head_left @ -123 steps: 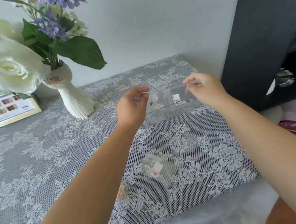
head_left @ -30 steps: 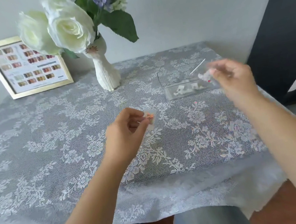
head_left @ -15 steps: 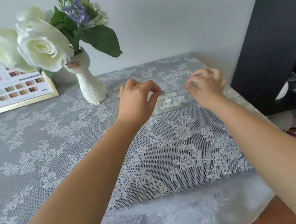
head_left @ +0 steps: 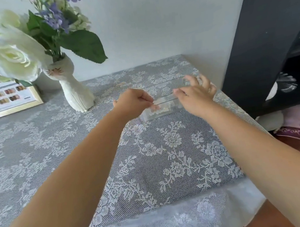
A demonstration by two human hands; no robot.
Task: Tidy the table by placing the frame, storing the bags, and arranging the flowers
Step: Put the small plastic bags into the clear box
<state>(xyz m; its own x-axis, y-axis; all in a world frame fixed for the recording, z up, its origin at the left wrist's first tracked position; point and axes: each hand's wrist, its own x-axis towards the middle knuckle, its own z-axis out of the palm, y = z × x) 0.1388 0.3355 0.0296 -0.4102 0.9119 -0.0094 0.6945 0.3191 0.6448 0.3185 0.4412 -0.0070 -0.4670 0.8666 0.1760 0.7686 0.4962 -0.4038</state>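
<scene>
Head view, the only one supplied.

Progress, as judged from how things lie. The gold-edged picture frame with a colour-swatch chart (head_left: pixel 0 100) stands at the back left of the bench, leaning toward the wall; the frame step looks done. The white and purple artificial flowers (head_left: pixel 21 44) sit in a white cat-shaped ceramic vase (head_left: pixel 74 92) just beside the frame, upright; whether they need further arranging cannot be told. Storing the bags appears to be the step in hand: the lace-covered grey bench (head_left: pixel 170 158) shows no loose bag on its open surface, and the clear rectangular plastic box (head_left: pixel 162 109) at the back right already holds small pale items, too blurred to count.

Hands. The left hand (head_left: pixel 132 104) is at the near left rim of the box, fingers pinched together on a small pale transparent bag (head_left: pixel 160 101) held at the box opening. The right hand (head_left: pixel 196 94) rests over the right part of the box with fingers spread and loose, gripping nothing visible; it seems to steady the box.

Count: one frame, one vase, one bunch of flowers with two large white roses visible, one box, one bag in hand, two hands.

Remaining, by judgement: release the bag into the box, then check the flowers.
</scene>
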